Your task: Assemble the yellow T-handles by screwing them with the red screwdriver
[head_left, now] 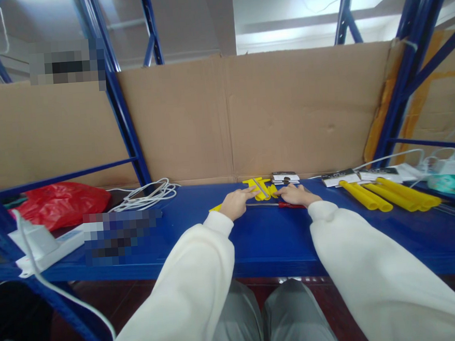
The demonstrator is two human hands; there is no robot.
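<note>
Our left hand (235, 203) extends a finger rightward to yellow pieces (262, 190) lying between both hands; our right hand (293, 195) nears their right edge, beside a red-handled screwdriver (286, 205) lying crosswise, shaft leftward. Whether our fingers pinch anything, we cannot tell.

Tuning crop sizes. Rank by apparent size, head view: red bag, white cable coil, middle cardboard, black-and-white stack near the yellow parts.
1. Middle cardboard
2. Red bag
3. White cable coil
4. Black-and-white stack
</note>
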